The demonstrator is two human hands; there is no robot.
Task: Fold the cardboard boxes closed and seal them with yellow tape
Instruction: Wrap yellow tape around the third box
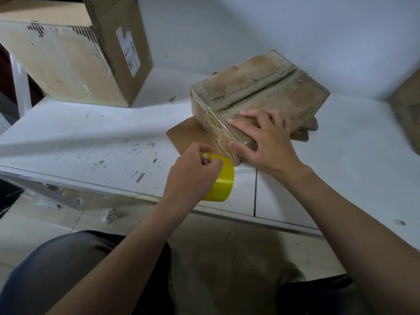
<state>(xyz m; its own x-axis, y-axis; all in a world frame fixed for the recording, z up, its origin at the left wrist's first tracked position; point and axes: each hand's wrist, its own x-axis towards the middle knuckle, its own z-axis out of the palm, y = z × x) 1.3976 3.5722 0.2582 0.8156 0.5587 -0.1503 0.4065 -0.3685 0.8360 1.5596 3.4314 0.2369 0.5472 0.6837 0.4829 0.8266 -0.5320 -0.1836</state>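
Flaps are down on the small worn brown cardboard box (256, 92) under the flat, spread right hand (261, 139), the left hand (193, 169) grips the yellow tape roll (219, 180) just beside it, so sealing looks barely begun.

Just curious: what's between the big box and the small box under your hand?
Head view: bare white table, save one small brown scrap, between the big box and the small box.
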